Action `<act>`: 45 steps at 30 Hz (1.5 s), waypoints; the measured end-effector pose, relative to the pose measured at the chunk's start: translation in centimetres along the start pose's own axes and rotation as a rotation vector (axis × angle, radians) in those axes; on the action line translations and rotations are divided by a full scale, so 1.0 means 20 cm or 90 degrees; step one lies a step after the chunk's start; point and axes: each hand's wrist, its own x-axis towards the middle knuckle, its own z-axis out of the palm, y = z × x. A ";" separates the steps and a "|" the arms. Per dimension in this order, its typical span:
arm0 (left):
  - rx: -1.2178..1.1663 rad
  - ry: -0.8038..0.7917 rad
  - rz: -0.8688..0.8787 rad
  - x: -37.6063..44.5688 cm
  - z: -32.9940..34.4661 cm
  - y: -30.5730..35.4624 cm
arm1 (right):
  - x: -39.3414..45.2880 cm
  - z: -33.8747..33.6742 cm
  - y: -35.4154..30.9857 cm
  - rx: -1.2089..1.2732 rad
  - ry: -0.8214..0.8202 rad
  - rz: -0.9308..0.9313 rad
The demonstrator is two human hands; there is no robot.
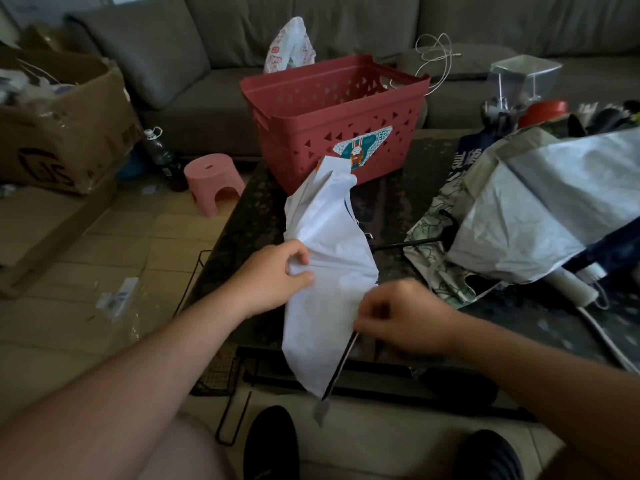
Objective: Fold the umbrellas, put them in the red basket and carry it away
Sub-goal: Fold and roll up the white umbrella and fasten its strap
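- White umbrella (329, 258): collapsed, lying on the dark table (249, 202), its far tip just in front of the red basket (332, 112) and its near end hanging over the table's front edge.
- Left hand (277, 275): fingers and thumb curled, pinching the white cloth at the umbrella's left side.
- Right hand (405, 317): blurred, fingers curled at the umbrella's right edge by a dark rib; whether it actually grips the rib or cloth cannot be told.
- Red basket: upright at the table's far side, with a sticker on its near wall.
- Silver umbrella (554, 202): loosely open, at the table's right, resting on a green-patterned umbrella (436, 237).
- Surroundings: grey sofa (207, 64) behind the table; pink stool (213, 181) and cardboard box (59, 123) to the left, on the floor.
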 end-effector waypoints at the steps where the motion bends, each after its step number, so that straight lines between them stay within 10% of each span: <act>1: 0.019 0.039 0.012 0.01 0.00 0.00 | 0.02 -0.03 0.06 0.011 0.050 0.058; 14: 0.204 0.213 0.228 0.10 0.10 0.06 | 0.08 0.00 0.14 -0.198 -0.012 0.070; 23: 0.139 0.113 0.149 0.14 0.13 0.03 | 0.22 -0.10 0.13 -0.178 -0.003 0.158; 30: -0.067 0.314 0.029 0.25 -0.02 0.04 | 0.26 -0.18 0.03 -0.054 0.199 0.128; 45: -0.368 0.142 -0.096 0.38 -0.08 0.19 | 0.49 -0.15 0.06 0.222 0.258 0.220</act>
